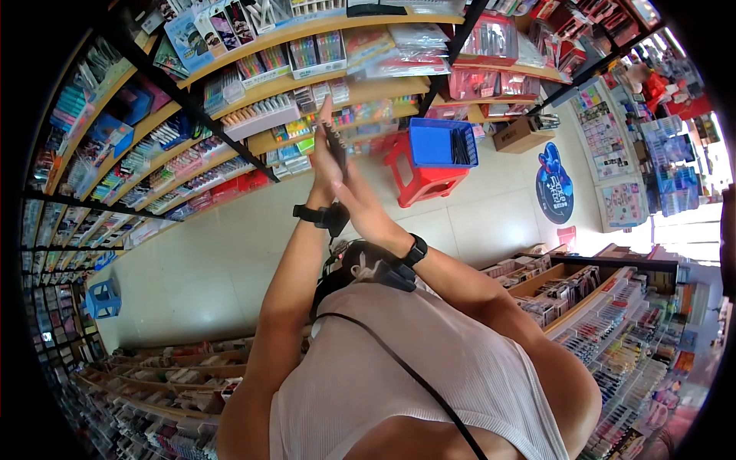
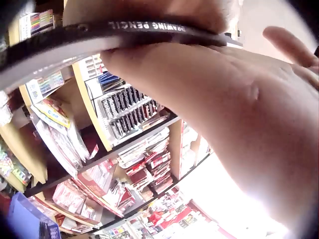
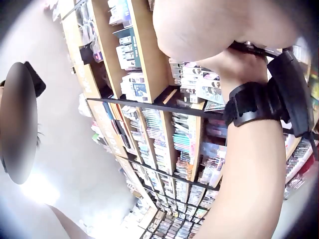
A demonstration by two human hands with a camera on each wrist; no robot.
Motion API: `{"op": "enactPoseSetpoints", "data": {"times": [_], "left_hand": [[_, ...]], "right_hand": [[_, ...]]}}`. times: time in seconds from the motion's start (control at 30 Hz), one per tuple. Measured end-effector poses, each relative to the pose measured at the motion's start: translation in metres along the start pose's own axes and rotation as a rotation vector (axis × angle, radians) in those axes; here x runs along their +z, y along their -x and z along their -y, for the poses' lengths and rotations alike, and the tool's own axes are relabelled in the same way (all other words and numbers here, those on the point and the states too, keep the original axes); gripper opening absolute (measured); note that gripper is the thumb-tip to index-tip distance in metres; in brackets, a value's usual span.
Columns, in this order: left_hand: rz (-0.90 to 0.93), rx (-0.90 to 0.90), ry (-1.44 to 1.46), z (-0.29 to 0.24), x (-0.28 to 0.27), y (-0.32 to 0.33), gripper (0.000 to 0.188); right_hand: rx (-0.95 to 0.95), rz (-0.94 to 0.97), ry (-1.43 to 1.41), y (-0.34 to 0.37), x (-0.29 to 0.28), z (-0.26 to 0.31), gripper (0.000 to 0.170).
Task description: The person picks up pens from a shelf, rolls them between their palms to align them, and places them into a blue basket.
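Observation:
A flat black drawing pencil pack [image 2: 144, 27], with "DRAWING PENCIL" printed along its edge, stands upright between the two hands. My left hand [image 1: 326, 157] holds it along the palm, fingertips up toward the shelves; its thumb is hidden. From the other side my right hand [image 1: 364, 205] presses against the pack's lower part, its fingers mostly straight. In the left wrist view the right hand [image 2: 219, 94] lies flat just under the pack. Little of the pack shows in the right wrist view, where the right palm [image 3: 209, 27] covers it.
Stationery shelves [image 1: 268, 65] curve around ahead and left. A blue basket [image 1: 441, 142] with dark items sits on a red stool [image 1: 410, 180] to the front right. Beyond it stands a cardboard box [image 1: 515, 136]. More display racks [image 1: 563, 299] run behind on the right.

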State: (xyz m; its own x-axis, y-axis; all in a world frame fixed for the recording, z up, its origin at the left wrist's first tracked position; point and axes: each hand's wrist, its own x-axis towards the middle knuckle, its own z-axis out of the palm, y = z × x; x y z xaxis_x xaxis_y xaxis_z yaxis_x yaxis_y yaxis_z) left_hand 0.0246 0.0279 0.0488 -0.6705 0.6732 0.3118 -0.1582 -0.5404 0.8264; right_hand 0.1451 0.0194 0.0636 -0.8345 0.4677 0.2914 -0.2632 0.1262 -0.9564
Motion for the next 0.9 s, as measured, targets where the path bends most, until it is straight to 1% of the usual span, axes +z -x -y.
{"op": "enactPoseSetpoints", "data": {"times": [0.03, 0.07, 0.1, 0.13, 0.2, 0.23, 0.27, 0.33, 0.37, 0.4, 0.43, 0.47, 0.5, 0.63, 0.73, 0.8, 0.87, 0.9], "left_hand": [[-0.014, -0.078, -0.031, 0.007, -0.004, 0.002, 0.065], [-0.028, -0.156, -0.062, 0.012, -0.009, 0.004, 0.059], [-0.072, -0.141, -0.246, 0.015, -0.010, 0.006, 0.053], [-0.117, -0.127, -0.430, 0.016, -0.010, 0.009, 0.049], [-0.089, -0.021, -0.843, 0.033, -0.019, 0.018, 0.049], [-0.128, -0.159, -0.700, 0.039, -0.021, 0.021, 0.046], [-0.098, -0.097, -0.831, 0.044, -0.024, 0.026, 0.048], [-0.050, 0.109, -1.050, 0.071, -0.038, 0.038, 0.049], [0.056, 0.298, -1.371, 0.095, -0.055, 0.040, 0.051], [0.050, 0.291, -1.376, 0.089, -0.051, 0.042, 0.051], [-0.046, 0.031, -1.211, 0.080, -0.042, 0.042, 0.054], [-0.140, -0.218, -1.032, 0.071, -0.033, 0.042, 0.057], [-0.156, -0.259, -1.058, 0.071, -0.032, 0.043, 0.064], [-0.168, -0.281, -1.082, 0.071, -0.030, 0.051, 0.068], [-0.132, -0.239, -1.131, 0.071, -0.027, 0.056, 0.066], [-0.117, -0.241, -1.141, 0.072, -0.024, 0.057, 0.065], [-0.102, -0.245, -1.152, 0.072, -0.023, 0.058, 0.064], [-0.071, -0.253, -1.160, 0.073, -0.023, 0.057, 0.063]], "right_hand": [[0.004, 0.004, -0.003, 0.003, 0.002, -0.001, 0.075], [0.095, -0.100, -0.079, 0.004, 0.004, -0.001, 0.069], [0.186, -0.202, -0.154, 0.005, 0.006, -0.001, 0.064], [0.189, -0.196, -0.158, 0.004, 0.006, -0.006, 0.064], [0.374, -0.393, -0.374, 0.002, 0.005, -0.019, 0.052], [0.424, -0.439, -0.461, 0.000, 0.003, -0.023, 0.043], [0.526, -0.477, -0.535, 0.000, 0.000, -0.026, 0.039], [0.571, -0.446, -0.591, 0.004, -0.008, -0.052, 0.040], [0.580, -0.439, -0.593, 0.003, -0.008, -0.053, 0.040], [0.640, -0.452, -0.582, 0.003, -0.009, -0.053, 0.042], [0.700, -0.467, -0.569, 0.002, -0.009, -0.053, 0.045], [0.707, -0.462, -0.570, 0.002, -0.011, -0.057, 0.045], [0.733, -0.468, -0.582, 0.003, -0.013, -0.062, 0.045], [0.766, -0.452, -0.583, 0.005, -0.021, -0.075, 0.044], [0.780, -0.439, -0.557, 0.007, -0.025, -0.075, 0.041], [0.794, -0.447, -0.541, 0.009, -0.027, -0.075, 0.039], [0.769, -0.465, -0.542, 0.011, -0.029, -0.078, 0.036], [0.771, -0.467, -0.543, 0.012, -0.030, -0.077, 0.036]]}}
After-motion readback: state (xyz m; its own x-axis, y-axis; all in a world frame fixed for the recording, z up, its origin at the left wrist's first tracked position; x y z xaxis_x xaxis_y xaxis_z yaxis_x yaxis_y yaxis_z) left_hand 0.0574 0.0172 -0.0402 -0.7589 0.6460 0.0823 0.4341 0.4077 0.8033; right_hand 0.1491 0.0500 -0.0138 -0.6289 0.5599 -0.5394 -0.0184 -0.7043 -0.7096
